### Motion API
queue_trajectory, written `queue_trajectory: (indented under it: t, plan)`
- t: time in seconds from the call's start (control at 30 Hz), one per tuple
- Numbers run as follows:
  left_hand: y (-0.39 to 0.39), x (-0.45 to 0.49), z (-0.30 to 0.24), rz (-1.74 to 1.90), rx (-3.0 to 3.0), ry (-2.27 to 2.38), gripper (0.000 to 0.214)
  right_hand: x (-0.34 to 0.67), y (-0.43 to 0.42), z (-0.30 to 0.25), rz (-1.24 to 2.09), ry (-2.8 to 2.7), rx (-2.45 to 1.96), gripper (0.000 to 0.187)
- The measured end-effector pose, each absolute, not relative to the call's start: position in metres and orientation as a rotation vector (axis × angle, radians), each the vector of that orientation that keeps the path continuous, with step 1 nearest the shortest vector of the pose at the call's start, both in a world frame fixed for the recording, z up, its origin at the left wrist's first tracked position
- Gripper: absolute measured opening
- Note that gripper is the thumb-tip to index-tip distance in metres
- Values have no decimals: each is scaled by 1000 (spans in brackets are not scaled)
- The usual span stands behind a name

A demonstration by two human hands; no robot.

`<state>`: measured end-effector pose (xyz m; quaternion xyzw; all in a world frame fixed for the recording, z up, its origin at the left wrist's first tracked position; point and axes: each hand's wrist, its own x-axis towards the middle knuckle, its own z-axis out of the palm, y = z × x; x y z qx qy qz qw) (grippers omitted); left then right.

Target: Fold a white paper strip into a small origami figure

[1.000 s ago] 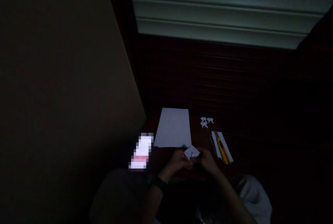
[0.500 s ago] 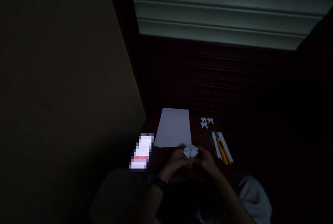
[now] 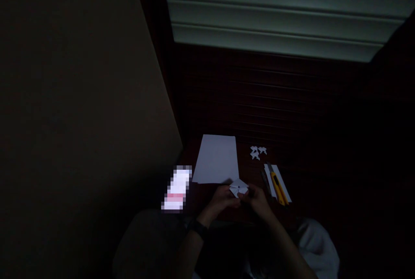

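Observation:
The scene is very dark. My left hand (image 3: pixel 221 198) and my right hand (image 3: pixel 257 197) meet over the near edge of a dark table (image 3: pixel 246 171), fingers pinched on a small folded white paper piece (image 3: pixel 239 188) held between them. A dark watch sits on my left wrist. Just beyond the hands lies a blank white paper sheet (image 3: pixel 216 159).
A yellow utility knife (image 3: pixel 278 188) rests on a white paper strip to the right of my hands. Several small folded paper shapes (image 3: pixel 257 152) lie farther back. A bright pixelated phone screen (image 3: pixel 177 188) glows at the left. A wall stands left; window blinds hang behind.
The folded paper piece has turned slightly between my fingers and sits a little higher; both hands stay in place.

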<state>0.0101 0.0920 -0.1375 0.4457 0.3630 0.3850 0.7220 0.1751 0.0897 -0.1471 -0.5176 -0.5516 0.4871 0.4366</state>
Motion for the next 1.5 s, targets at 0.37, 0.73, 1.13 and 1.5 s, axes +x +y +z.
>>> queue_trajectory:
  t: [0.37, 0.73, 1.13, 1.5]
  plan:
    - [92, 9, -146, 859, 957, 844, 44, 178, 86, -158, 1351, -1281, -1310, 26]
    - [96, 12, -157, 964, 871, 897, 44, 177, 78, -150, 1435, -1110, -1045, 47]
    - [96, 12, -163, 939, 936, 859, 40, 164, 80, -163, 1023, -1267, -1295, 22]
    - [97, 13, -160, 911, 947, 863, 38, 169, 82, -167, 1072, -1276, -1277, 28]
